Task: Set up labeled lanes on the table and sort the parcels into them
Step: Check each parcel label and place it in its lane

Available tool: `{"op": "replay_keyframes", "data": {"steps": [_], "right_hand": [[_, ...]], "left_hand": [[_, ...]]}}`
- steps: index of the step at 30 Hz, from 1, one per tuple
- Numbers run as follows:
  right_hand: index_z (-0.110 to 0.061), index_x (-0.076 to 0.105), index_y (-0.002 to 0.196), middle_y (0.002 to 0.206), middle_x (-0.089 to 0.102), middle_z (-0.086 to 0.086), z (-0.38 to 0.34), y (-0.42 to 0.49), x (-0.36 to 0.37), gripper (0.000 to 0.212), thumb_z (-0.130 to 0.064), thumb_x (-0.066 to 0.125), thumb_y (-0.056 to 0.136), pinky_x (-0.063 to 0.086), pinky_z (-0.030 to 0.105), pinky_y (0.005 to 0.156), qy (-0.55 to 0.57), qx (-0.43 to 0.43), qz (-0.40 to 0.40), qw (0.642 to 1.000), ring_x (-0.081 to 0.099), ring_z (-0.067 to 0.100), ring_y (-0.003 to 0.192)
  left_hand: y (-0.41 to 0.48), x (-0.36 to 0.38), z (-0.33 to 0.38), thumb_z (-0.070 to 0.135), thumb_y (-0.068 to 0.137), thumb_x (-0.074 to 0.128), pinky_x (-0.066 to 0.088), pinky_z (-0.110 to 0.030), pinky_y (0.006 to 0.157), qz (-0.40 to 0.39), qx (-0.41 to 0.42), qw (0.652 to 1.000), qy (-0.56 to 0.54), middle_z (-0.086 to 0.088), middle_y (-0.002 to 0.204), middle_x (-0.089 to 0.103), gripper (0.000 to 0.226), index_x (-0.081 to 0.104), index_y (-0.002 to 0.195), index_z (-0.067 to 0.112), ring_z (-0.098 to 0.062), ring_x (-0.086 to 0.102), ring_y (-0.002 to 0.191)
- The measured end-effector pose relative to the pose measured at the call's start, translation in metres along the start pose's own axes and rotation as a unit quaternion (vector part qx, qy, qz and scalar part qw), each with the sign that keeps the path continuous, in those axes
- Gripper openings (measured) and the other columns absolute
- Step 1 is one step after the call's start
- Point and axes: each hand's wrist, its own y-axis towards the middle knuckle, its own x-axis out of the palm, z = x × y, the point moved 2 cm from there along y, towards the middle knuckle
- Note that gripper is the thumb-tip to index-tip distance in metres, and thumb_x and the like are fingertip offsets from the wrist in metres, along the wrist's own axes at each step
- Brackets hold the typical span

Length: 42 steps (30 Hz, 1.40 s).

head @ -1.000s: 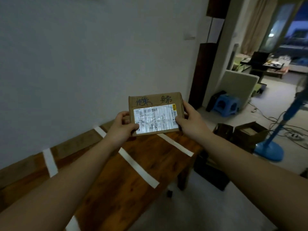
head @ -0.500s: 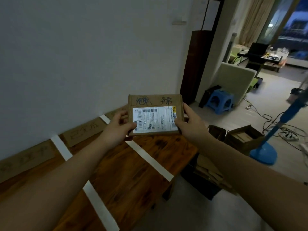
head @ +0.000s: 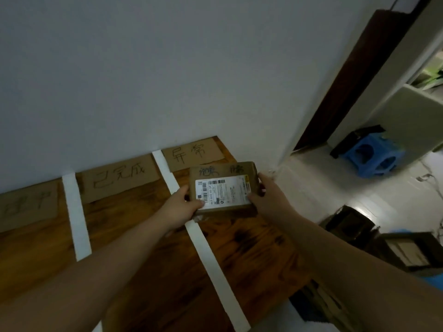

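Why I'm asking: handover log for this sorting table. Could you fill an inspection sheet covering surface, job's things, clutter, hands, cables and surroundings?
Surface: wooden table against the wall, split into lanes by two white tape strips.
Job's things: cardboard parcel with a white shipping label, held low over the rightmost lane; three cardboard lane labels along the wall.
Clutter: open cardboard boxes on the floor right of the table.
Hands: left hand grips the parcel's left edge, right hand its right edge.
Cables: perhaps a thin cord on the far-right floor; too dim to confirm.
Surroundings: white wall, dark door, blue stool.
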Motion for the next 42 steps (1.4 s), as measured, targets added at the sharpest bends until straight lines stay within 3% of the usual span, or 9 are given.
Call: {"op": "replay_keyframes", "data": {"steps": [5,9,13,16,22,26,31,34,42], "right_hand": [[-0.024,0.038,0.141,0.120,0.051,-0.010,0.017,0.067,0.004,0.052,-0.015,0.057,0.094,0.046,0.024,0.086,-0.026,-0.049,-0.073,0.996,0.054,0.014,0.112],[-0.039,0.037,0.134,0.117,0.054,-0.017,0.040,0.111,0.005,0.049,-0.017,0.056,0.095,0.046,0.014,0.058,-0.016,-0.065,-0.154,0.986,0.061,0.005,0.087],[-0.036,0.033,0.142,0.134,0.053,-0.008,0.060,0.133,0.009,0.056,-0.021,0.057,0.093,0.040,0.022,0.093,-0.033,-0.085,-0.214,0.973,0.051,0.011,0.116],[-0.037,0.031,0.143,0.133,0.051,-0.008,0.068,0.143,0.013,0.057,-0.024,0.057,0.094,0.039,0.031,0.104,-0.043,-0.085,-0.236,0.967,0.047,0.015,0.123],[-0.037,0.016,0.150,0.149,0.037,-0.007,0.067,0.166,0.025,0.068,-0.036,0.054,0.093,0.038,0.047,0.108,-0.069,-0.099,-0.241,0.963,0.040,0.022,0.133],[-0.031,0.012,0.152,0.153,0.033,-0.001,0.061,0.181,0.035,0.072,-0.034,0.053,0.093,0.035,0.044,0.111,-0.061,-0.101,-0.243,0.963,0.038,0.023,0.135],[-0.031,0.010,0.152,0.154,0.030,0.000,0.053,0.187,0.034,0.077,-0.042,0.054,0.090,0.033,0.045,0.112,-0.072,-0.107,-0.260,0.957,0.033,0.026,0.138],[-0.024,0.015,0.152,0.154,0.026,0.004,0.030,0.176,0.021,0.075,-0.045,0.053,0.091,0.030,0.047,0.114,-0.112,-0.145,-0.237,0.954,0.030,0.026,0.138],[-0.020,0.021,0.152,0.159,0.019,0.004,-0.109,0.079,0.040,0.065,-0.047,0.043,0.098,0.027,0.036,0.112,-0.165,-0.294,-0.261,0.904,0.024,0.026,0.143]], "left_hand": [[0.028,0.018,-0.003,0.012,0.087,0.065,0.046,-0.039,0.101,0.078,-0.012,0.997,-0.012,0.001,0.129,0.054,0.066,0.031,0.142,0.024,-0.021,0.053,0.118],[0.038,0.040,-0.001,0.007,0.087,0.064,0.040,-0.028,0.096,0.138,-0.032,0.990,0.000,0.006,0.132,0.048,0.074,0.023,0.147,0.024,-0.016,0.045,0.124],[0.045,0.060,-0.003,0.006,0.088,0.063,0.041,-0.029,0.100,0.175,-0.048,0.983,0.033,0.001,0.140,0.046,0.069,0.028,0.145,0.021,-0.012,0.046,0.122],[0.049,0.065,-0.006,0.010,0.090,0.061,0.040,-0.033,0.104,0.189,-0.065,0.978,0.059,0.001,0.142,0.044,0.066,0.027,0.146,0.021,-0.015,0.045,0.126],[0.061,0.064,-0.002,0.011,0.094,0.053,0.036,-0.030,0.105,0.201,-0.075,0.973,0.084,0.004,0.143,0.045,0.060,0.027,0.147,0.025,-0.016,0.041,0.133],[0.076,0.060,0.008,0.010,0.097,0.049,0.033,-0.025,0.103,0.210,-0.080,0.967,0.118,0.001,0.146,0.042,0.059,0.023,0.148,0.023,-0.016,0.038,0.134],[0.070,0.052,0.012,0.023,0.094,0.054,0.026,-0.037,0.112,0.248,-0.105,0.953,0.138,0.000,0.154,0.026,0.066,0.020,0.150,0.019,-0.023,0.023,0.142],[0.044,0.034,0.018,0.030,0.091,0.057,0.025,-0.041,0.114,0.261,-0.111,0.947,0.148,0.009,0.149,0.027,0.069,0.021,0.149,0.021,-0.021,0.021,0.142],[-0.113,-0.070,0.006,0.045,0.091,0.054,0.029,-0.042,0.113,0.349,-0.170,0.900,0.197,-0.008,0.155,0.025,0.069,0.027,0.149,0.019,-0.028,0.030,0.139]]}}
